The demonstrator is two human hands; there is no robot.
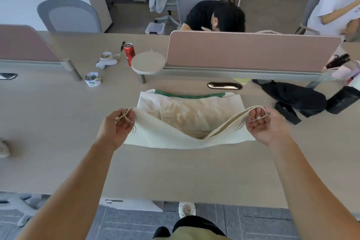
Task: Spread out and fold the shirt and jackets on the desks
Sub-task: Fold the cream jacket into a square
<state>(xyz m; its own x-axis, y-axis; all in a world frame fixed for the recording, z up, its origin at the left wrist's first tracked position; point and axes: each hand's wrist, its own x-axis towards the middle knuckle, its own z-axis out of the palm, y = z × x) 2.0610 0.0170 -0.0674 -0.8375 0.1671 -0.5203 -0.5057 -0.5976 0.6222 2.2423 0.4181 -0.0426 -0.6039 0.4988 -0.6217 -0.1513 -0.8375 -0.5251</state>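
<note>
Cream woven jacket (185, 111) with a green band along its far edge, lying partly folded on the pale beige desk (175, 171), just in front of the pink divider panel (253, 50). Near hem raised off the desk and stretched between both hands, sagging in the middle.

Left hand (116, 123): fingers curled, pinching one hem corner together with a beige drawstring cord (127, 118). Right hand (267, 125): likewise curled, palm turned up, pinching the opposite corner and its cord end.

Judged step: carrying the near hem forward over the flat part for a further fold.

Possible faults:
- an uneven fold, from the slack middle dropping first and creasing
- loss of a corner, through gripping mostly cord rather than cloth
- dragging of the lower layer toward the desk edge, through too low a pull
- loose cords trapped inside the fold

Crumpled black garment (296, 99) near on the right, apart from the cream one, not yet folded.

Writing: red drinks can (130, 52) with dark lettering, too blurred for reading; white tape roll (93, 80) with green and blue print, likewise illegible. No readable label on the jacket.
</note>
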